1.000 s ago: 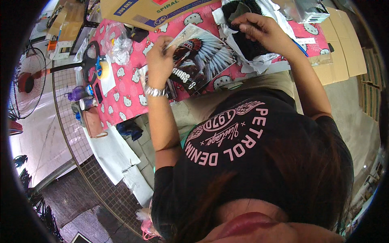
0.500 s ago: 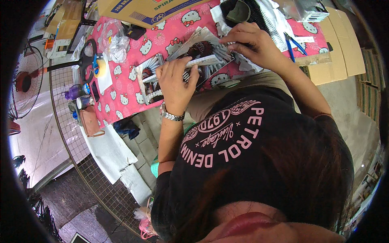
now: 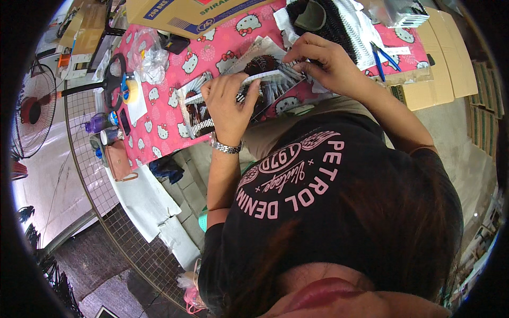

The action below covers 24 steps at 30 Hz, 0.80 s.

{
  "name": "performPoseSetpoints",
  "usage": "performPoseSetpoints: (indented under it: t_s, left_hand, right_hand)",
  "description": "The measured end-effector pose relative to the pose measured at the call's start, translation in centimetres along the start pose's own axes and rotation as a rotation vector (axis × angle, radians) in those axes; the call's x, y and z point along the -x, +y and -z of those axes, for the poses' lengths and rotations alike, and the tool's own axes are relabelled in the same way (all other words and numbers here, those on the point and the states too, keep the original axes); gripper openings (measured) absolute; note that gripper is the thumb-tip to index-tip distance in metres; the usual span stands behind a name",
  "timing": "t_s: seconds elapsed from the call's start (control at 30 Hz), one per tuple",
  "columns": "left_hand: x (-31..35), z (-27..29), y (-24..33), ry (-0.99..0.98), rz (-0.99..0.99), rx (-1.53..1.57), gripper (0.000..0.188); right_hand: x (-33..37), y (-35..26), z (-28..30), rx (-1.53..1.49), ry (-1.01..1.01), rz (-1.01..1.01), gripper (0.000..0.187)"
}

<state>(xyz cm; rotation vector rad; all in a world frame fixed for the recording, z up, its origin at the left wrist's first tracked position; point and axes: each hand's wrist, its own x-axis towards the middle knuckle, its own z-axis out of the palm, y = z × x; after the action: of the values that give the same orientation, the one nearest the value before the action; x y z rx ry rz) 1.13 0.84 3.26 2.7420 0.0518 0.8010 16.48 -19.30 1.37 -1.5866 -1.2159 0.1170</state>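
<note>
A notebook with a dark printed cover [image 3: 271, 90] lies at the table's near edge, its pale edge facing up between my hands. My left hand [image 3: 229, 103], with a metal watch on its wrist, grips it with bent fingers over the top and thumb on the near side. At its right end, my right hand [image 3: 322, 62] is closed in a pinch; what the fingertips hold is too small to make out. More notebooks [image 3: 197, 108] with similar covers lie under and left of my left hand. Black spiral coils [image 3: 335, 26] are heaped on white wrapping beyond my right hand.
Blue-handled pliers [image 3: 383, 61] rest right of my right hand. A cardboard box [image 3: 183, 16] stands at the back. Clear plastic bags [image 3: 150, 58], a roll of tape [image 3: 127, 91] and a pink pouch [image 3: 120, 160] are at the left. A fan [image 3: 34, 108] stands beyond.
The notebook between my hands has tilted a little, so its pale edge looks narrower. My right hand has shifted slightly left; my left hand has hardly moved.
</note>
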Motion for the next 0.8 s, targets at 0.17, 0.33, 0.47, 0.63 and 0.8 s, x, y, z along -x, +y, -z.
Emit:
performPoseSetpoints:
  t_s: [0.17,0.33,0.47,0.63,0.8]
  left_hand:
    - [-0.2,-0.2,0.0,0.000,-0.002,0.002,0.019]
    - [-1.0,-0.8,1.0,-0.039,-0.052,0.019,0.023]
    - [-1.7,-1.8,2.5,-0.129,-0.137,-0.055,0.033]
    - [-1.7,-1.8,2.4,-0.161,-0.154,-0.062,0.033]
    - [-0.7,-1.1,2.7,-0.210,0.007,-0.160,0.029]
  right_hand:
    - [0.5,-0.5,0.1,-0.092,-0.070,0.012,0.023]
    - [0.8,-0.7,0.0,0.008,-0.118,-0.069,0.020]
    - [0.4,-1.3,0.4,0.155,-0.077,0.026,0.026]
    - [0.1,-3.0,0.6,0.212,-0.179,-0.125,0.027]
    - [-0.8,-3.3,0.6,0.102,-0.244,-0.171,0.026]
